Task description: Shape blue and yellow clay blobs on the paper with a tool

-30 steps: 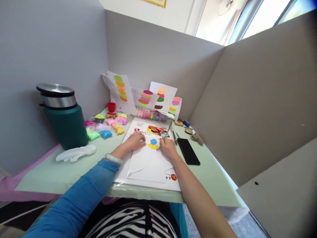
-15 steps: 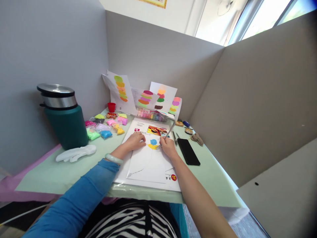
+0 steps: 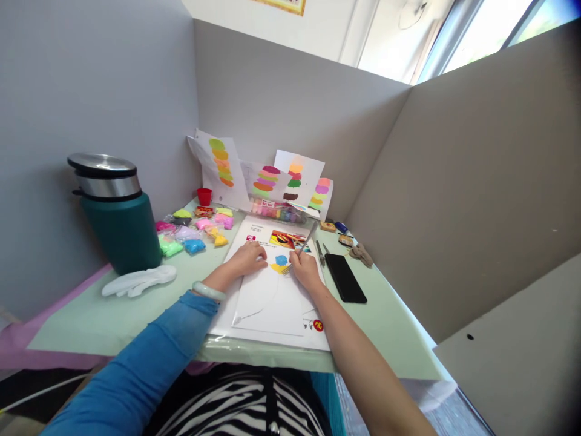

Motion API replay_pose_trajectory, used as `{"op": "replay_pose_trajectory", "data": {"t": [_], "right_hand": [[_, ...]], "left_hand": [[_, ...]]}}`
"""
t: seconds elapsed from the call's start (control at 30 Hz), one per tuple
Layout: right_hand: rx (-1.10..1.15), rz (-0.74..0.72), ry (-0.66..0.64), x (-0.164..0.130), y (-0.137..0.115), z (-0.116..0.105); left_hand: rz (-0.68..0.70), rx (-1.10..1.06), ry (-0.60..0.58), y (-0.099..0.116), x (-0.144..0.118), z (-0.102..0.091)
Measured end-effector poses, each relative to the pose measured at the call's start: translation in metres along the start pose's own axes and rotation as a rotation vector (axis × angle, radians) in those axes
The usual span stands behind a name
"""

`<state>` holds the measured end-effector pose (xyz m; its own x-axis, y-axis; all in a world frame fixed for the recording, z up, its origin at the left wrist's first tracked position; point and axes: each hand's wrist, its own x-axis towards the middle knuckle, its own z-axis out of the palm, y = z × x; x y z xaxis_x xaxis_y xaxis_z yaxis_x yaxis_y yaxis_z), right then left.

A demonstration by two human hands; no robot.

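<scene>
Fingers of the right hand (image 3: 305, 268) are closed round a slim metal tool (image 3: 303, 245), held like a pen, its lower tip down at the blue and yellow clay patch (image 3: 281, 263) on the white sheet (image 3: 272, 297). That sheet lies in the middle of the tabletop (image 3: 100, 321), close to the near edge, with the patch toward its far half. The left hand (image 3: 247, 257) rests flat on the sheet just left of the patch, fingers curled loosely and pressing the paper down, gripping nothing.

Risks, as a judgement: the clay looks soft, so too much pressure from the tip could drag blue into yellow or gouge through to the paper. If the left hand lifts, the sheet may slide on the smooth plastic under it and the stroke would wander. The right wrist sits near the black phone (image 3: 345, 277) and the pens (image 3: 320, 252) beside it; a wide sweep of the forearm could nudge them toward the right edge.

Around the work: small bags of coloured clay (image 3: 193, 233) lie scattered toward the far left of the tabletop, with a red cup (image 3: 204, 196) behind them and a teal flask (image 3: 118, 215) standing at the left edge. A white glove (image 3: 138, 281) lies in front of the flask. Finished sheets with stacked colour blobs (image 3: 265, 178) lean against the partition at the far edge, a clear box of clay sticks (image 3: 276, 212) in front of them.
</scene>
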<state>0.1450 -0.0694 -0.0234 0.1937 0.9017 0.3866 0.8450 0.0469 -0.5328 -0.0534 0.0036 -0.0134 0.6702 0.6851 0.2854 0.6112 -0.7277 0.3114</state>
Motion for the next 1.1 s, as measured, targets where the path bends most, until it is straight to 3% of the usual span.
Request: {"op": "replay_pose_trajectory", "data": {"t": [0.47, 0.7, 0.9, 0.97, 1.03, 1.1], "right_hand": [[-0.210, 0.049, 0.028, 0.001, -0.005, 0.005], [-0.174, 0.025, 0.011, 0.000, -0.005, 0.004], [0.054, 0.122, 0.132, 0.002, 0.004, -0.005], [0.164, 0.152, 0.167, 0.002, 0.007, -0.009], [0.235, 0.172, 0.183, 0.002, 0.009, -0.012], [0.271, 0.179, 0.197, 0.002, 0.011, -0.012]], "left_hand": [[0.007, 0.005, 0.016, -0.003, 0.001, 0.003], [0.018, 0.020, 0.018, -0.002, 0.001, 0.001], [-0.003, 0.011, 0.008, -0.003, 0.000, 0.003], [-0.021, -0.022, 0.026, 0.011, 0.000, -0.013], [-0.002, -0.097, 0.090, 0.040, -0.005, -0.046], [0.191, -0.260, 0.082, 0.080, -0.020, -0.089]]}}
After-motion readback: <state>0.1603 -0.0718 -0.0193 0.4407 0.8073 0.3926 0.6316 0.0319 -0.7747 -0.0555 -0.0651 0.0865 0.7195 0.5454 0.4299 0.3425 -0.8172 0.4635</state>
